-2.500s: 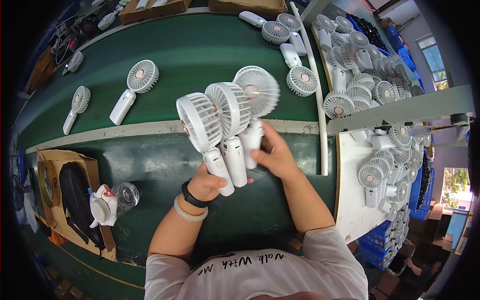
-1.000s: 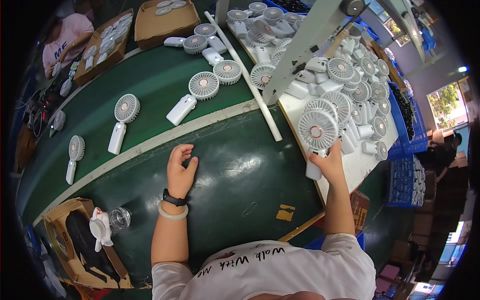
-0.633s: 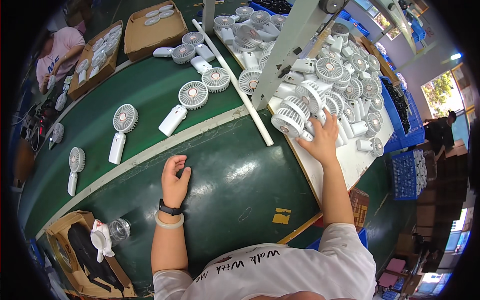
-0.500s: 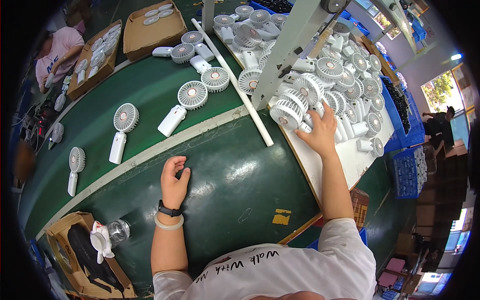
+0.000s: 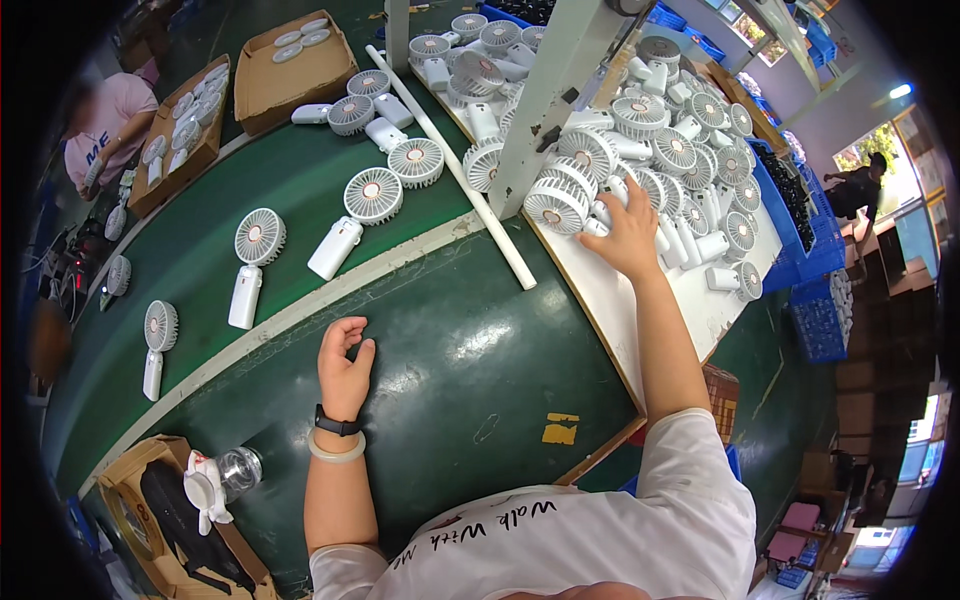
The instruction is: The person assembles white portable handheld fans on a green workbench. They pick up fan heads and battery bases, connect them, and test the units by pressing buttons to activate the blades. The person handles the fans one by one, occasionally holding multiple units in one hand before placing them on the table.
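My right hand (image 5: 628,235) reaches into a big pile of white handheld fans on a white board. Its thumb and fingers lie around the white handle of one fan (image 5: 597,226); part of the grip is hidden among the fans. A fan with a round ribbed head (image 5: 557,205) lies just left of my fingers. Over the dark green table, my left hand (image 5: 343,378) hangs with loosely curled fingers, the thumb apart, holding nothing. A dark wristband (image 5: 337,420) and a pale bangle circle that wrist. Several fans, such as one (image 5: 373,195), lie on the green belt ahead.
A white tube (image 5: 450,165) and a grey post (image 5: 545,110) stand between belt and pile. At lower left, a cardboard box (image 5: 140,460) holds a black pouch, beside a clear jar (image 5: 240,470). Blue crates (image 5: 820,325) flank the right. A person (image 5: 105,130) works across the belt.
The whole view has shifted slightly. My right hand stays at the same place in the pile, and my left hand keeps its pose over the table.
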### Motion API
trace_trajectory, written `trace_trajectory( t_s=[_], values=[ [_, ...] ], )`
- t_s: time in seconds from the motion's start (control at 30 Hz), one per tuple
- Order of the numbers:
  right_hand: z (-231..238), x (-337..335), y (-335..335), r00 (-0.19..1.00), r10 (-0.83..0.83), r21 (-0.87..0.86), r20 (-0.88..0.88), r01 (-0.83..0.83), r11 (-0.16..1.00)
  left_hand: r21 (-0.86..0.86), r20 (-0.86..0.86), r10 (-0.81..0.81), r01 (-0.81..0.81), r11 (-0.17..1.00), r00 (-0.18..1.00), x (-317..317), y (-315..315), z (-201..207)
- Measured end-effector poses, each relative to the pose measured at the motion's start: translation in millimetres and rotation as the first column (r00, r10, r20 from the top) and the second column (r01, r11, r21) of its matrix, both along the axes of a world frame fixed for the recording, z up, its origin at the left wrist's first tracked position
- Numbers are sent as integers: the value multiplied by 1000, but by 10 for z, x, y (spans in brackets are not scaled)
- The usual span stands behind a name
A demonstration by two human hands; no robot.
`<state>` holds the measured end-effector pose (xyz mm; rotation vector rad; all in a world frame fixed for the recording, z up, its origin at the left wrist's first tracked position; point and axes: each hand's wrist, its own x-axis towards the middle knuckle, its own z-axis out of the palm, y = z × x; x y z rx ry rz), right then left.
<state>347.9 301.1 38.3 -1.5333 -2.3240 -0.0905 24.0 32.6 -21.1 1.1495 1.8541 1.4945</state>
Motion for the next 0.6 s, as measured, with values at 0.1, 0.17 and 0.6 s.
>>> trace_trajectory(
  t_s=[0.1, 0.17, 0.6],
  values=[
    [110, -36, -158, 999, -25, 69, 35, 23, 997, 23, -3, -9, 9, 1000, 1000, 13, 24, 28],
    [85, -109, -304, 999, 37, 151, -20, -33, 988, 21, -17, 3, -3, 1000, 1000, -2, 5, 14],
    [-548, -2016, -930, 327, 160, -144, -931, -735, 663, 10, -133, 8, -6, 1000, 991, 56, 76, 55]
  ],
)
